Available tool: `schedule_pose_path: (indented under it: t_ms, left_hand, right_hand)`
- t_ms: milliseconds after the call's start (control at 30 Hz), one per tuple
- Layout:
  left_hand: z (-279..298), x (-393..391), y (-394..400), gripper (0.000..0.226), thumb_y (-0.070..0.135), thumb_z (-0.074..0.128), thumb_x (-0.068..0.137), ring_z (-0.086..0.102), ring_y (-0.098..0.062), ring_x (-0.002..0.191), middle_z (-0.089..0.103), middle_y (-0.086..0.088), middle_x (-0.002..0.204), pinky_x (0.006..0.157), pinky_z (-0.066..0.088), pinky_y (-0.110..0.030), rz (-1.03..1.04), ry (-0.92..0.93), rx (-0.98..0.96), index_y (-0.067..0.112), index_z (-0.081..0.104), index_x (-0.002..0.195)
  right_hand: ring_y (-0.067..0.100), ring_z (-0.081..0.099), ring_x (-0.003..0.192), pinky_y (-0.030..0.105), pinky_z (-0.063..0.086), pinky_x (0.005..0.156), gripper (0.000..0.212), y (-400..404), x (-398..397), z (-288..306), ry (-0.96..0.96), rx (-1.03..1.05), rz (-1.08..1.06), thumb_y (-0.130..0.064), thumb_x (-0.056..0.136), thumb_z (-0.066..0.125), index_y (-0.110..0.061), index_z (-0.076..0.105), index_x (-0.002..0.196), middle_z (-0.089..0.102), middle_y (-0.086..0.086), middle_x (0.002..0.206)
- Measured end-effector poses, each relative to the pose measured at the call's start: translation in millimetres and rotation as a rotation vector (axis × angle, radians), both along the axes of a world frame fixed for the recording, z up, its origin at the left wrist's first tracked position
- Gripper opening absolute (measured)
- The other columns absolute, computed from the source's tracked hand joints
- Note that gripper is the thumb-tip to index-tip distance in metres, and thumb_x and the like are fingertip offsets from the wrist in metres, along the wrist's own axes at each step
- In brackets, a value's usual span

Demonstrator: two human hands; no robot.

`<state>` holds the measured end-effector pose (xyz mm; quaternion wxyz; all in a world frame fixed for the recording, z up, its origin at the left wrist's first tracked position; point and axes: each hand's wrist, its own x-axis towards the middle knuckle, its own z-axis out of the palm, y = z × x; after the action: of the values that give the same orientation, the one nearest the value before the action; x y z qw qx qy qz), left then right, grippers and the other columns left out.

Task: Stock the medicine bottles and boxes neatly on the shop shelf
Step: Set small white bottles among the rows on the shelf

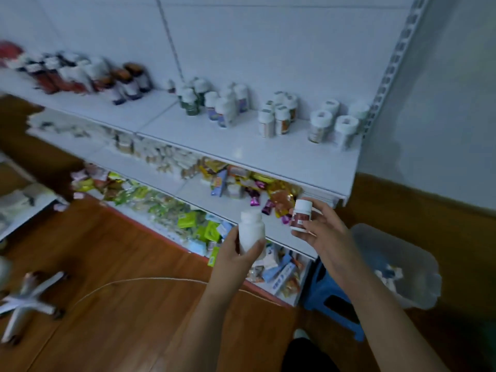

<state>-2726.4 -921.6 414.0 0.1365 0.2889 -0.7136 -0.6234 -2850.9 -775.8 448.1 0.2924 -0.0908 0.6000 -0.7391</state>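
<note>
My left hand (237, 253) grips a plain white bottle (251, 230) upright, below the front edge of the top shelf (241, 149). To its right, my right hand (319, 226) holds a smaller white-capped bottle with a dark red label (301, 214). Both bottles hang in the air in front of the lower shelves. On the top shelf stand several white-capped medicine bottles (279, 116) in small groups, and brown bottles (126, 81) stand further left, blurred.
The lower shelves hold several white boxes (161, 154) and colourful packets (241, 183). A blue stool (327, 291) and a translucent bin (394, 267) stand on the wooden floor at the right. A chair base (26, 299) lies at the left, and a thin cord (134, 281) crosses the floor.
</note>
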Motion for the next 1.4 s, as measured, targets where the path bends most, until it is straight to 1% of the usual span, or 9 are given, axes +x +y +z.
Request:
schedule_pose_path:
  t_ms: [200, 367, 600, 700, 767, 933, 1100, 1200, 1400]
  left_hand:
    - [26.1, 31.3, -69.9, 0.034, 0.033, 0.067, 0.090, 0.064, 0.001, 0.092, 0.065, 0.011, 0.112, 0.073, 0.052, -0.020, 0.187, 0.080, 0.076, 0.038, 0.052, 0.121]
    - [42.2, 18.3, -151.7, 0.027, 0.027, 0.066, 0.093, 0.064, 0.004, 0.087, 0.066, 0.012, 0.106, 0.067, 0.053, -0.016, 0.306, 0.133, 0.069, 0.039, 0.054, 0.114]
    - [63.1, -27.7, -262.5, 0.035, 0.026, 0.067, 0.092, 0.068, -0.004, 0.093, 0.071, 0.013, 0.103, 0.078, 0.054, -0.023, 0.365, 0.117, 0.109, 0.031, 0.054, 0.123]
    - [69.7, -42.4, -303.3, 0.037, 0.019, 0.064, 0.093, 0.070, -0.016, 0.099, 0.071, 0.000, 0.111, 0.091, 0.056, -0.038, 0.392, 0.184, 0.243, 0.025, 0.051, 0.127]
    - [73.2, -50.1, -325.8, 0.041, 0.021, 0.064, 0.092, 0.070, -0.023, 0.099, 0.068, -0.010, 0.114, 0.089, 0.056, -0.039, 0.395, 0.240, 0.350, 0.020, 0.049, 0.130]
    - [83.2, -64.0, -362.9, 0.055, 0.035, 0.069, 0.085, 0.066, -0.024, 0.080, 0.067, -0.013, 0.099, 0.072, 0.059, -0.032, 0.351, 0.343, 0.530, 0.004, 0.049, 0.127]
    - [89.2, -71.5, -397.2, 0.048, 0.032, 0.055, 0.085, 0.066, -0.025, 0.097, 0.071, -0.013, 0.105, 0.086, 0.056, -0.037, 0.286, 0.367, 0.652, 0.005, 0.059, 0.125]
    - [93.1, -76.5, -413.4, 0.051, 0.036, 0.052, 0.083, 0.058, -0.019, 0.089, 0.068, -0.007, 0.096, 0.084, 0.049, -0.035, 0.232, 0.338, 0.621, 0.009, 0.061, 0.125]
    - [94.9, -107.2, -429.6, 0.048, 0.047, 0.061, 0.079, 0.066, -0.018, 0.084, 0.069, -0.005, 0.090, 0.079, 0.059, -0.031, 0.085, 0.243, 0.398, 0.014, 0.062, 0.114]
  right_hand:
    - [0.028, 0.068, 0.097, 0.039, 0.055, 0.084, 0.038, -91.9, 6.3, 24.0, 0.004, -0.092, 0.129, 0.009, 0.092, 0.050, -0.014, 0.063, 0.119, 0.071, 0.008, 0.104]
    - [0.022, 0.068, 0.089, 0.023, 0.056, 0.067, 0.038, -174.9, -20.1, 30.2, 0.001, -0.124, 0.219, 0.010, 0.092, 0.048, -0.017, 0.064, 0.112, 0.072, 0.004, 0.095]
    - [0.022, 0.067, 0.092, 0.026, 0.056, 0.075, 0.036, -307.8, -75.5, 37.7, 0.028, -0.131, 0.301, 0.009, 0.093, 0.050, -0.013, 0.061, 0.119, 0.069, 0.013, 0.109]
    - [0.022, 0.067, 0.098, 0.026, 0.055, 0.078, 0.036, -353.6, -92.0, 40.4, 0.029, -0.128, 0.355, 0.006, 0.094, 0.052, -0.014, 0.061, 0.122, 0.072, 0.009, 0.111]
    - [0.023, 0.068, 0.102, 0.029, 0.054, 0.082, 0.036, -377.8, -100.2, 42.2, 0.031, -0.119, 0.367, 0.005, 0.094, 0.051, -0.016, 0.062, 0.122, 0.072, 0.007, 0.112]
    - [0.024, 0.068, 0.096, 0.032, 0.055, 0.082, 0.036, -411.8, -111.3, 42.8, 0.006, -0.118, 0.334, 0.008, 0.093, 0.049, -0.017, 0.063, 0.116, 0.072, 0.009, 0.110]
    - [0.026, 0.067, 0.096, 0.034, 0.055, 0.084, 0.037, -429.6, -116.5, 35.9, -0.024, -0.140, 0.251, 0.009, 0.093, 0.048, -0.015, 0.061, 0.118, 0.072, 0.012, 0.109]
    - [0.025, 0.067, 0.094, 0.035, 0.055, 0.085, 0.037, -434.8, -113.0, 39.8, -0.020, -0.141, 0.208, 0.009, 0.093, 0.048, -0.014, 0.061, 0.119, 0.072, 0.010, 0.108]
    - [0.029, 0.066, 0.097, 0.036, 0.054, 0.083, 0.035, -432.2, -113.6, 50.4, 0.044, -0.117, 0.089, 0.007, 0.092, 0.052, -0.014, 0.062, 0.118, 0.072, 0.009, 0.105]
